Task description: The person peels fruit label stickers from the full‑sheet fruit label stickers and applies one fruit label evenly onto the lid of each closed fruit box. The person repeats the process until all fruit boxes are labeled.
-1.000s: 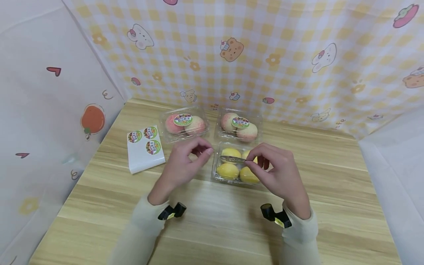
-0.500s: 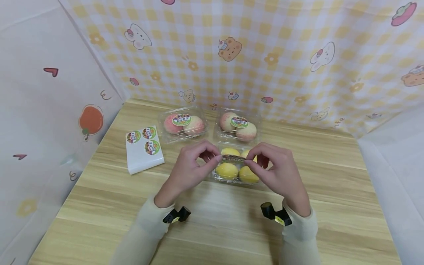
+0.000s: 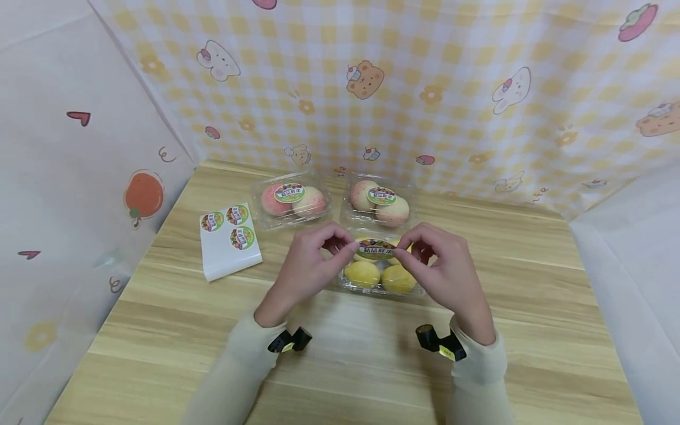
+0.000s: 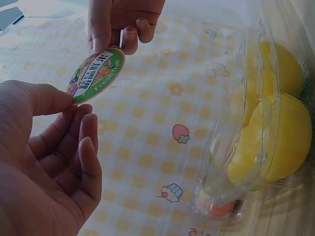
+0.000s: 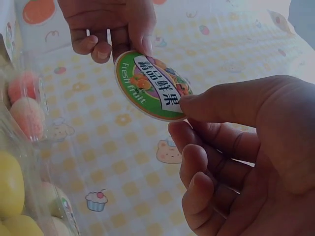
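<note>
An oval fruit sticker (image 3: 375, 249), green with "Fresh fruit" lettering, is stretched between both hands. My left hand (image 3: 316, 258) pinches its left end between thumb and forefinger, and my right hand (image 3: 443, 265) pinches the right end the same way. In the right wrist view the sticker (image 5: 152, 87) shows its printed face. Below it sits a clear plastic box (image 3: 366, 289) of yellow lemons (image 3: 362, 274), its lid down. The left wrist view shows the sticker held apart from the lemon box (image 4: 268, 147). My hands hide part of the box's back and right side.
Behind the lemons stand two clear boxes of peaches, the left box (image 3: 265, 221) and the right box (image 3: 347, 215), each bearing a sticker on its lid. A white sticker sheet (image 3: 231, 260) with three stickers lies at the left. A checked cloth (image 3: 319, 71) hangs behind the table.
My left hand has moved right and taken hold of the sticker's free end. The sticker, earlier seen nearly edge-on in my right hand, has tilted so its printed face shows.
</note>
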{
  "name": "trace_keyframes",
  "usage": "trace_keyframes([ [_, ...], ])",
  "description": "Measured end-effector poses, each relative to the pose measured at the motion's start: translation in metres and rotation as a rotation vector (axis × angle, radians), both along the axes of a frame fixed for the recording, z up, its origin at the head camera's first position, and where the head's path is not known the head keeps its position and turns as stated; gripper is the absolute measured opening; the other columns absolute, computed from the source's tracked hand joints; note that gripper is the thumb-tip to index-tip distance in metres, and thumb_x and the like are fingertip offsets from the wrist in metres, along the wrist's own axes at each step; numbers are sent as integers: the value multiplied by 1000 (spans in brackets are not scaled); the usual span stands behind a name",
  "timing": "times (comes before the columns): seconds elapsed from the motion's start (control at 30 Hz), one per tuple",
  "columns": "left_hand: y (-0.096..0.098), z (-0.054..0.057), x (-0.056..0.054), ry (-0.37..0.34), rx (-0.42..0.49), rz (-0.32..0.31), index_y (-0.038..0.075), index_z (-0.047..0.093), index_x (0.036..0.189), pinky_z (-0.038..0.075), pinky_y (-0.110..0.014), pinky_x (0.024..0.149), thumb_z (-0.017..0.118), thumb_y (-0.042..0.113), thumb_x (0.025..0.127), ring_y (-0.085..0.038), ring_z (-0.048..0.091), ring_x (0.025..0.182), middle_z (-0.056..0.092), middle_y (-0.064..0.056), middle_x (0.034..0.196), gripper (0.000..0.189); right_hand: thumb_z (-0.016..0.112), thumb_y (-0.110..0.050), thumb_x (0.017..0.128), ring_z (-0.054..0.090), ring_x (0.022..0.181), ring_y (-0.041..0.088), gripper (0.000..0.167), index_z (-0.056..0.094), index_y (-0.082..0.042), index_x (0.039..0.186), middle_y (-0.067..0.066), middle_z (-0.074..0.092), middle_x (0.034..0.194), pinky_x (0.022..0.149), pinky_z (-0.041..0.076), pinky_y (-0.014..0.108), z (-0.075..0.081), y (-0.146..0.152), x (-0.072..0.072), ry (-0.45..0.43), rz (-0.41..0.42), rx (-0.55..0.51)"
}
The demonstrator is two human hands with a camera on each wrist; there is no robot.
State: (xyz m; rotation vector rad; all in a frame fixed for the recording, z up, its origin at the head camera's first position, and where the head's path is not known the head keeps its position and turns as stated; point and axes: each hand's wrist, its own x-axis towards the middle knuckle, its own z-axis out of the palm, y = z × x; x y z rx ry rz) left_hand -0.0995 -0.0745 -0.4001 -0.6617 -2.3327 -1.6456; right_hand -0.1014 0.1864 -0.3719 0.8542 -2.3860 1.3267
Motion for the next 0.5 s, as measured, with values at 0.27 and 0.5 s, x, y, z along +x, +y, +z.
trace_keyframes([
  [0.27,12,0,-12,-72,-46,34,7,77,98,59,-31,73,79,12,102,-14,68,78,73,0,87,7,82,1,95,55,64,13,13,75,-10,93,-8,62,74,59,46,21,-3,3,-4,-58,-111,45],
  [0.5,21,0,-21,-127,-88,55,7,77,97,57,-32,71,78,15,102,-17,65,76,73,-2,86,10,82,-1,96,54,62,16,12,75,-11,92,-6,61,72,58,44,22,-6,5,-7,-128,-180,71],
])
